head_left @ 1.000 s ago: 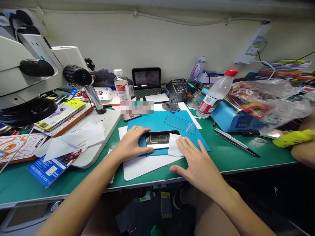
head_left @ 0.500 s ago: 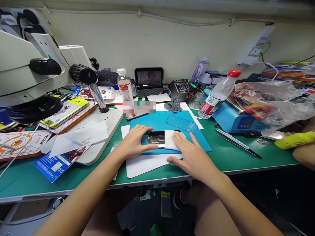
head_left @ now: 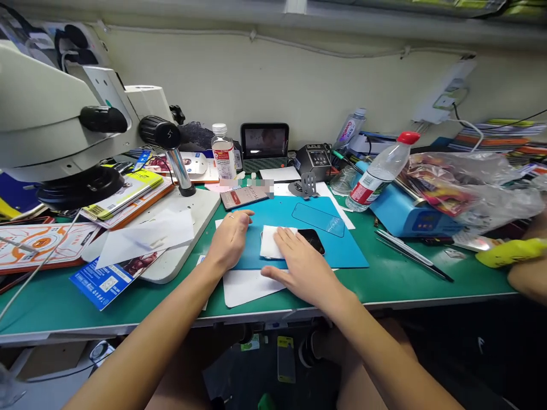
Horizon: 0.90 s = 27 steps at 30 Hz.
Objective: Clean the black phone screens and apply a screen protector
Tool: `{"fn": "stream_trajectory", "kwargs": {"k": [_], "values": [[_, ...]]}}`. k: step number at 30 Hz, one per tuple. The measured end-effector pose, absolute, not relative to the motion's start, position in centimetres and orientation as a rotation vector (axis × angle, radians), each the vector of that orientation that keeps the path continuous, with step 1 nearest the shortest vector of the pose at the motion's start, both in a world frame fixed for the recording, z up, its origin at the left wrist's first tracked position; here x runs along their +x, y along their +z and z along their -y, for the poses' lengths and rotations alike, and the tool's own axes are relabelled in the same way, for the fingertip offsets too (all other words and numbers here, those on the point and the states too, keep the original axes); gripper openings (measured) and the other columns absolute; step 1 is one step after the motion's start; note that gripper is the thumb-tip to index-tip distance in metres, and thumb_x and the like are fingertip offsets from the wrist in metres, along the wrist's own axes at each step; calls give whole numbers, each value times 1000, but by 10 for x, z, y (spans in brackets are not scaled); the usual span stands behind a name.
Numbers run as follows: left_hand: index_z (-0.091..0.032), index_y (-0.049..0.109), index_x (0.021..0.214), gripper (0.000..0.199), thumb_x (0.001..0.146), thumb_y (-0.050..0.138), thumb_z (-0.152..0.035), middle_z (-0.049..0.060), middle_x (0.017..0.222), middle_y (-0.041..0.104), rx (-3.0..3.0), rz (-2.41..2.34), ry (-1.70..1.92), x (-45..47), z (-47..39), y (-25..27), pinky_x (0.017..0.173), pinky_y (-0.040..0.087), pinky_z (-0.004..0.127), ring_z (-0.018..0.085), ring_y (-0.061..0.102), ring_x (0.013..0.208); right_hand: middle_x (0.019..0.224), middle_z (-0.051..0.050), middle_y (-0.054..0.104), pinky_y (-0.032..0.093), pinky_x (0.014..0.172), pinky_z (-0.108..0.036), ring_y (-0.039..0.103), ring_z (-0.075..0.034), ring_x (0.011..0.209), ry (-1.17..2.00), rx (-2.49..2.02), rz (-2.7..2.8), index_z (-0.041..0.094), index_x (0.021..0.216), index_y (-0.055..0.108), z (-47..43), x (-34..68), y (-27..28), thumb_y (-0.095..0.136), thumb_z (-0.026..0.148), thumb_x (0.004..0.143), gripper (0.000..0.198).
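A phone (head_left: 313, 239) with a dark glossy screen lies on the blue mat (head_left: 256, 263). A folded white wipe (head_left: 268, 244) covers its left part. My right hand (head_left: 299, 256) rests flat on the wipe, fingers stretched out and thumb spread to the left. Just left of the phone, my left hand (head_left: 231, 239) is curled into a loose fist over the mat's edge, apart from the phone; I see nothing in it. A thin black-edged screen outline (head_left: 318, 219) lies on the mat behind the phone. Another phone (head_left: 243, 196) with a lit screen lies at the mat's back left.
A microscope (head_left: 55, 125) on a white base (head_left: 171, 267) stands at the left. Bottles, including a red-capped one (head_left: 380, 173), and a small screen device (head_left: 265, 139) stand behind. Tweezers (head_left: 412, 253) lie at the right, near another person's arm (head_left: 530, 279).
My right hand has slid the wipe leftward across the phone, baring its right end. My left hand has let go of the phone's left end, drawn away and curled its fingers.
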<state>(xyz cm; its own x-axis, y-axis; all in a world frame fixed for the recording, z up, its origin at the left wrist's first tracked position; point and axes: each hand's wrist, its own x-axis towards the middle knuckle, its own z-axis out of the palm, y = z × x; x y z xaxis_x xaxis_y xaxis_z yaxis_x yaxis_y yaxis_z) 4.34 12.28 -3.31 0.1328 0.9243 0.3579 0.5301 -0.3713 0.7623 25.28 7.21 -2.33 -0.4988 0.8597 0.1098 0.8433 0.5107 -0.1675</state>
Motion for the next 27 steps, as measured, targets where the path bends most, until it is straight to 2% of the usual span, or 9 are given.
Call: {"fn": "stream_trajectory", "kwargs": {"k": [6,10,17,22,27], "values": [[-21,67,115,69,104,12,-61,8,98,69,1856,-1454,1181,44,-120,-32,93,46,46,26,60,97,158,-24,39,34,122,-54,34,-37,150,84,-1413,2561,-1,151,44,-56,244,-26,40,80,91,101],[-21,68,110,70,104,11,-62,8,96,70,1903,-1450,1153,47,-121,-33,93,46,46,27,60,98,155,-23,43,33,123,-53,38,-35,148,101,-1384,2566,1,148,49,-67,233,-26,41,77,93,94],[-21,68,106,68,104,12,-60,7,92,69,1866,-1428,1164,46,-121,-32,88,46,45,26,58,90,159,-21,39,32,123,-53,34,-35,150,85,-1363,2589,1,151,45,-53,236,-26,46,75,92,95],[-21,68,105,69,104,12,-60,7,90,69,1892,-1427,1138,47,-124,-31,87,47,43,25,60,90,156,-19,44,31,124,-53,40,-33,148,114,-1367,2602,4,148,50,-65,231,-22,41,72,97,85],[-21,69,106,71,104,11,-61,7,90,70,1865,-1455,1150,45,-120,-32,88,48,44,25,60,90,157,-22,42,32,123,-54,37,-35,149,63,-1353,2591,0,150,46,-64,231,-25,45,72,95,91]]}}
